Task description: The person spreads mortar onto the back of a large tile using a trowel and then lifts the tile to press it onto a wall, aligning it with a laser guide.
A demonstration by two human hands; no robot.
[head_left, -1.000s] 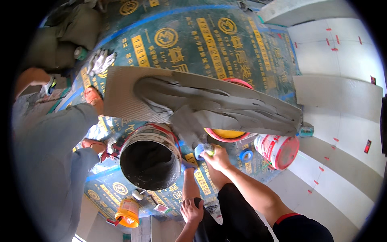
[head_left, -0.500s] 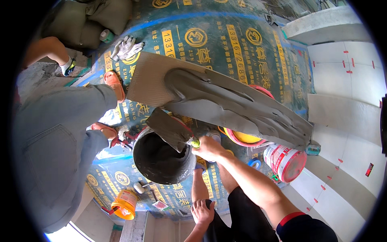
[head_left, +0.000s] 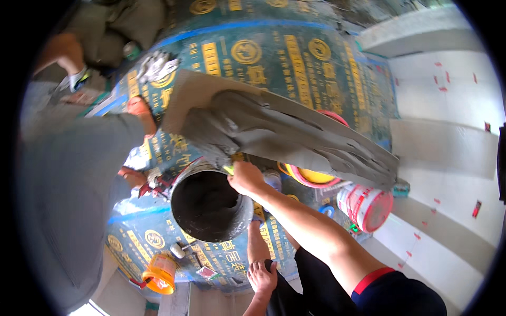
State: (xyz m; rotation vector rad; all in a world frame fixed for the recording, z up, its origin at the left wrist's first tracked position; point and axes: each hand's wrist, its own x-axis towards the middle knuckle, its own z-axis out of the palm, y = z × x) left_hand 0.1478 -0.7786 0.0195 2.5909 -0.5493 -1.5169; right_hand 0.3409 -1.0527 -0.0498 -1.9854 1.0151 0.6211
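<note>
Right hand (head_left: pixel 246 179), closed on a yellow-handled trowel (head_left: pixel 227 169), sits at the mortar bucket (head_left: pixel 211 206) rim; the tile's (head_left: pixel 284 131) long axis runs upper-left to lower-right above it.

The right hand (head_left: pixel 245 178) is raised ahead of the body, knuckles upward, fingers curled shut round a slim yellow-green handle (head_left: pixel 229 169); its bare forearm runs back down and to the right, straight and outstretched, to a dark sleeve with a red band at the upper arm; the left hand (head_left: pixel 262 275) sits much lower and nearer the body, below the right hand, palm down with fingers spread and resting flat on the person's own dark-clad leg; its forearm enters from the lower edge.
</note>
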